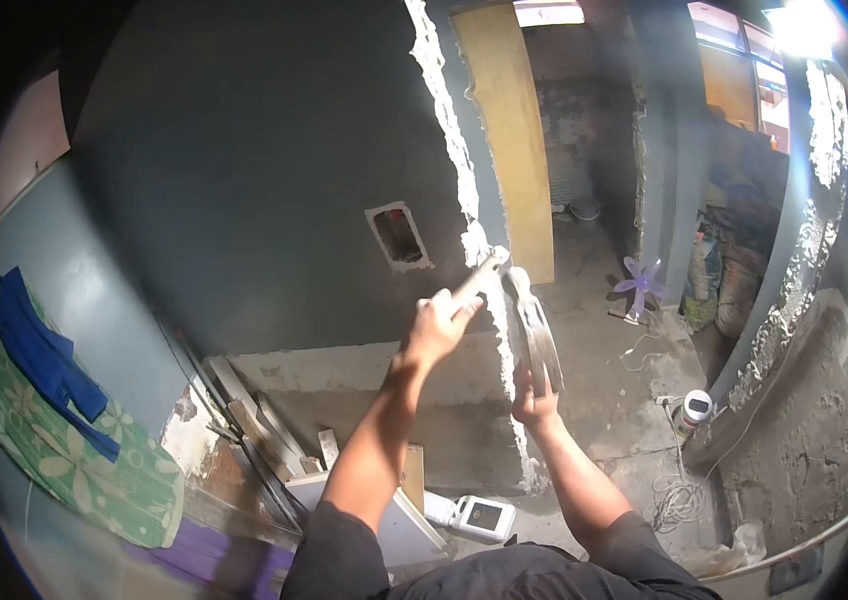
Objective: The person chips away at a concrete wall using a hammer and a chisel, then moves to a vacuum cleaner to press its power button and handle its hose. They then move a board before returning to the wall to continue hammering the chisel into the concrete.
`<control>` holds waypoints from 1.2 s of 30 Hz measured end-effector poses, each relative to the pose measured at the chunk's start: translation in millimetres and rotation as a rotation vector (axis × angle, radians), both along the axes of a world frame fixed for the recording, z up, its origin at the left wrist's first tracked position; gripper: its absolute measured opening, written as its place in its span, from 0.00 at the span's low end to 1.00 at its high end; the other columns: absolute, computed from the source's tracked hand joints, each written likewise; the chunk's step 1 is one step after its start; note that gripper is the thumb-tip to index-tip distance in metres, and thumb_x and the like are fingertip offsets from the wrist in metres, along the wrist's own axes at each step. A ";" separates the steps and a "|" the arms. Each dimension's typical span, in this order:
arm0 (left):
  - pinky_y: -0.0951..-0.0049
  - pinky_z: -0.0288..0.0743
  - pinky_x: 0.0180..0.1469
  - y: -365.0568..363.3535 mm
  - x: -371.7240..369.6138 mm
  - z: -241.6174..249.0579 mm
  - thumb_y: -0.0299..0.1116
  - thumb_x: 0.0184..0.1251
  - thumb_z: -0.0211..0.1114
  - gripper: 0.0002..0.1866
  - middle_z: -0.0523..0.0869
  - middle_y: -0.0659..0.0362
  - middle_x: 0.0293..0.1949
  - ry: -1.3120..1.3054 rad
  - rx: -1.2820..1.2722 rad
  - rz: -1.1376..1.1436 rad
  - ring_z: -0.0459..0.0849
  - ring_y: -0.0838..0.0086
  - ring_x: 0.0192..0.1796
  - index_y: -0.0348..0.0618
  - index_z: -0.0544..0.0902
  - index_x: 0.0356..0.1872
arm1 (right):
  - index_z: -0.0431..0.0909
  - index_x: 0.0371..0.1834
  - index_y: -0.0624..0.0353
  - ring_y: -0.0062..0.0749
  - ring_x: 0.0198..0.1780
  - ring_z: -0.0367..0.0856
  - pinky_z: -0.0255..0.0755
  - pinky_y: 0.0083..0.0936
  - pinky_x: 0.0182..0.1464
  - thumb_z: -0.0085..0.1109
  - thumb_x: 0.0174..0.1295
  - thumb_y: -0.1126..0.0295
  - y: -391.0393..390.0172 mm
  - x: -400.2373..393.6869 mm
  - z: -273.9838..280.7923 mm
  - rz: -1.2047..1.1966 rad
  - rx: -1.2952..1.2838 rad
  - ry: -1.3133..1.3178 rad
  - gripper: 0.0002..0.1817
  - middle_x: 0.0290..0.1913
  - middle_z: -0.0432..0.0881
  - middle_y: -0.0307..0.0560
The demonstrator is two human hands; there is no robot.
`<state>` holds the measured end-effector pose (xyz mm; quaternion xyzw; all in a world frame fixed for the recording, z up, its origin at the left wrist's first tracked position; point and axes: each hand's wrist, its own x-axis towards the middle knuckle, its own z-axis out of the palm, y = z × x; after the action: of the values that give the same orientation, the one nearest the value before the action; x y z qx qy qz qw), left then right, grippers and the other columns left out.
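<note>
Two hands up at the broken wall edge (464, 190). Left hand (436, 325) clenched around one tool handle (479, 275), raised against the plaster. Right hand (534, 400) grips the lower end of one metal trowel-like blade (534, 325), held upright just beside the edge. One rectangular wall cutout (399, 237) left of them. One fan (639, 285), one white jar (694, 408) on floor.

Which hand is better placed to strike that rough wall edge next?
Probably the right hand: it grips the hammer beside the wall edge. The left hand holds a chisel against it.
</note>
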<state>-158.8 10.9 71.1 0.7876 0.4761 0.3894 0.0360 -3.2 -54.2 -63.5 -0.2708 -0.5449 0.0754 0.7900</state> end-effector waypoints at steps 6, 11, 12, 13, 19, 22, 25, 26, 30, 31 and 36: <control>0.56 0.72 0.27 -87.4 10.5 -59.1 0.44 0.72 0.64 0.20 0.80 0.43 0.20 -0.226 -0.110 -0.077 0.85 0.48 0.26 0.35 0.77 0.30 | 0.72 0.34 0.59 0.16 0.20 0.67 0.60 0.17 0.21 0.41 0.68 0.28 -76.7 42.7 -119.0 0.185 -0.386 0.144 0.38 0.20 0.69 0.33; 0.66 0.72 0.25 -87.8 35.5 -111.2 0.47 0.76 0.62 0.20 0.81 0.55 0.22 -0.511 -0.345 -0.272 0.81 0.68 0.22 0.35 0.78 0.38 | 0.70 0.27 0.57 0.17 0.17 0.65 0.58 0.19 0.19 0.47 0.72 0.38 -143.8 86.7 -199.8 0.134 -0.718 0.220 0.31 0.17 0.68 0.33; 0.68 0.72 0.25 -69.5 45.0 -110.3 0.47 0.77 0.61 0.20 0.80 0.57 0.22 -0.584 -0.293 -0.306 0.80 0.73 0.22 0.36 0.78 0.38 | 0.70 0.23 0.57 0.18 0.16 0.65 0.58 0.20 0.20 0.49 0.74 0.42 -145.7 94.1 -205.8 0.083 -0.792 0.205 0.30 0.16 0.68 0.34; 0.70 0.71 0.25 -49.3 52.1 -106.9 0.46 0.78 0.59 0.20 0.79 0.60 0.21 -0.500 -0.163 -0.210 0.78 0.75 0.22 0.36 0.78 0.38 | 0.70 0.23 0.57 0.18 0.16 0.65 0.58 0.20 0.20 0.49 0.74 0.42 -142.5 101.4 -202.6 0.090 -0.805 0.187 0.30 0.16 0.68 0.34; 0.68 0.68 0.26 1.9 111.3 -56.9 0.47 0.80 0.54 0.21 0.77 0.60 0.21 -0.883 -0.191 -0.090 0.75 0.74 0.21 0.37 0.75 0.33 | 0.70 0.28 0.57 0.18 0.17 0.67 0.59 0.21 0.19 0.44 0.78 0.50 -71.3 137.4 -60.7 0.252 -0.606 -0.007 0.25 0.16 0.69 0.34; 0.58 0.70 0.30 0.5 126.2 -61.9 0.48 0.81 0.51 0.23 0.77 0.49 0.22 -0.759 0.026 0.038 0.77 0.57 0.24 0.34 0.75 0.35 | 0.71 0.34 0.59 0.17 0.16 0.66 0.60 0.20 0.20 0.41 0.79 0.47 -48.7 149.1 12.2 0.337 -0.578 -0.088 0.25 0.15 0.69 0.33; 0.60 0.69 0.29 12.9 131.7 -74.5 0.47 0.81 0.52 0.22 0.77 0.53 0.20 -0.890 0.012 0.001 0.76 0.61 0.23 0.35 0.75 0.36 | 0.70 0.36 0.60 0.18 0.17 0.66 0.60 0.20 0.21 0.39 0.75 0.39 -34.5 149.0 56.7 0.272 -0.495 -0.236 0.31 0.18 0.69 0.34; 0.61 0.69 0.29 16.3 131.6 -78.9 0.46 0.81 0.52 0.21 0.76 0.54 0.20 -0.901 0.008 -0.022 0.75 0.63 0.22 0.36 0.75 0.36 | 0.70 0.38 0.61 0.19 0.20 0.67 0.60 0.19 0.22 0.37 0.71 0.31 -29.1 146.3 65.9 0.204 -0.429 -0.317 0.37 0.21 0.70 0.37; 0.65 0.66 0.26 34.4 135.8 -97.6 0.42 0.80 0.55 0.17 0.75 0.57 0.19 -1.021 0.046 -0.135 0.73 0.70 0.21 0.38 0.75 0.33 | 0.70 0.37 0.60 0.19 0.22 0.66 0.57 0.19 0.24 0.33 0.68 0.26 10.8 131.1 70.2 -0.033 -0.191 -0.442 0.41 0.21 0.68 0.36; 0.66 0.66 0.26 34.3 133.3 -94.4 0.41 0.80 0.55 0.17 0.75 0.58 0.19 -1.010 0.129 -0.168 0.73 0.71 0.21 0.38 0.75 0.34 | 0.71 0.37 0.61 0.22 0.22 0.68 0.59 0.23 0.24 0.40 0.72 0.34 25.4 130.4 68.5 -0.031 -0.102 -0.500 0.35 0.20 0.68 0.39; 0.80 0.63 0.23 32.4 130.9 -96.8 0.44 0.82 0.51 0.17 0.72 0.69 0.21 -1.078 -0.015 -0.172 0.68 0.87 0.22 0.43 0.74 0.34 | 0.76 0.51 0.64 0.52 0.24 0.78 0.72 0.36 0.30 0.48 0.72 0.67 22.6 124.0 97.2 -0.082 -0.388 -0.674 0.13 0.24 0.77 0.55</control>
<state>-28.0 43.4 -25.7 0.5120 0.3269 0.7303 0.3124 120.8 -31.6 33.8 -0.4464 -0.7381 0.0521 0.5033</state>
